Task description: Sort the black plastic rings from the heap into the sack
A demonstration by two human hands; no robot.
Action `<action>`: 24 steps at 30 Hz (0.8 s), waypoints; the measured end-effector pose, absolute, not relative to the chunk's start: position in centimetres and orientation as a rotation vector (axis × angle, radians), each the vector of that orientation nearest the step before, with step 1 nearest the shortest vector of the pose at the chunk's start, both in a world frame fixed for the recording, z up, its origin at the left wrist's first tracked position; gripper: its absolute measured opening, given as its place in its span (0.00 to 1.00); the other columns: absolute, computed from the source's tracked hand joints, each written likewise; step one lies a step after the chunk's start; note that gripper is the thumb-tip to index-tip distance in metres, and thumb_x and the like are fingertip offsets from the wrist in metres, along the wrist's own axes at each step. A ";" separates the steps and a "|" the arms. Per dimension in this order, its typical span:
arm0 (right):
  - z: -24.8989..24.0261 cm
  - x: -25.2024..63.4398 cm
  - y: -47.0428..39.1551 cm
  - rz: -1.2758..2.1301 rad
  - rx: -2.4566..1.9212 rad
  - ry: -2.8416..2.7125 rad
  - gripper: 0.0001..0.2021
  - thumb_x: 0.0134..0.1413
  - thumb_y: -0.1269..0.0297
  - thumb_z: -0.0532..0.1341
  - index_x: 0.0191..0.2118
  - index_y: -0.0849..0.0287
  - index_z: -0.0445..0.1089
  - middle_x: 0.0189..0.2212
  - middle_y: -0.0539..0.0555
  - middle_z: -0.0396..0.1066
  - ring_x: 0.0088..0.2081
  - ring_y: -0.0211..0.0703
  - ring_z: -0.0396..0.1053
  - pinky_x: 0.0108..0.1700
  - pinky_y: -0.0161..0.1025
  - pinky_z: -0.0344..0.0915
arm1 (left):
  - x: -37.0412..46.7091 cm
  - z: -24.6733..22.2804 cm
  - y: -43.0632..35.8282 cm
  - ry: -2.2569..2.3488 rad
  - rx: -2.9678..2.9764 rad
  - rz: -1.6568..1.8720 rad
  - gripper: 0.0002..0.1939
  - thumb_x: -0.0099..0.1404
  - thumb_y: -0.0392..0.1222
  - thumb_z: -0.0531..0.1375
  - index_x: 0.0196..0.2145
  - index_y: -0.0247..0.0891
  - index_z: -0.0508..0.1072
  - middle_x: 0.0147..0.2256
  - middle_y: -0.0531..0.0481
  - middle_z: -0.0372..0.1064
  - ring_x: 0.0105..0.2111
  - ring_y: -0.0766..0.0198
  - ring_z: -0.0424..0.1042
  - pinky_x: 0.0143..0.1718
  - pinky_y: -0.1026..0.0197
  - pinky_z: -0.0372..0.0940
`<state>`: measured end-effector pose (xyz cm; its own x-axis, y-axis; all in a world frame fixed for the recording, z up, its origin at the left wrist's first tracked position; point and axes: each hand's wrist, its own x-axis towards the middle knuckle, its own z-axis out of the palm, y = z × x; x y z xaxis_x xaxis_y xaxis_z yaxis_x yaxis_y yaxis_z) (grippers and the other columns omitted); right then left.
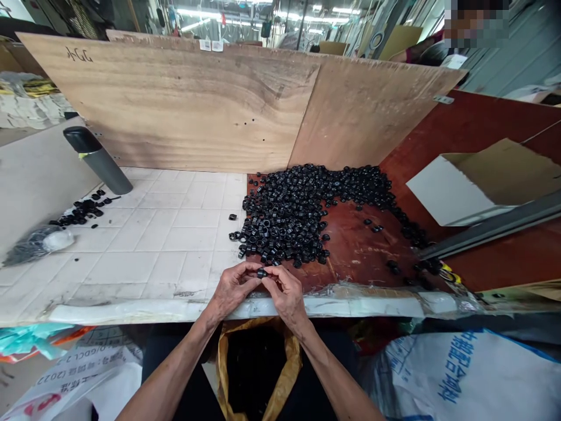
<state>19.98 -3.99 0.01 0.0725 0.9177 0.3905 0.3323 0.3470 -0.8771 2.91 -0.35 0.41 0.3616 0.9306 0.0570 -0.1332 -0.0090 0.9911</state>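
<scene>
A small black ring-shaped plastic part [262, 273] is pinched between the fingertips of both hands, just above the front edge of the table. My left hand [236, 287] grips it from the left, thumb and forefinger closed. From the other side my right hand [284, 291] holds the same part, also in a pinch. Right behind the hands spreads a large pile of similar black parts [284, 219], heaped on the red-brown board and spilling a little onto the white surface. Below the hands, an open yellow-brown sack [222, 374] sits between the knees; its inside is dark.
A wooden panel [197, 105] closes off the back. On the left stand a grey bottle [105, 166], several loose black pieces [83, 211] and a plastic bag [35, 244]. An open carton [456, 190] and a metal bar [495, 225] are at right. Another person's arm [414, 54] shows beyond the panel.
</scene>
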 end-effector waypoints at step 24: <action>-1.2 19.6 -3.7 0.672 -1.244 -1.333 0.15 0.60 0.62 0.65 0.52 0.56 0.73 0.39 0.56 0.78 0.38 0.46 0.78 0.42 0.41 0.76 | 3.0 -0.3 -0.2 0.822 1.333 1.009 0.14 0.63 0.42 0.67 0.46 0.35 0.77 0.39 0.47 0.79 0.36 0.62 0.77 0.42 0.60 0.72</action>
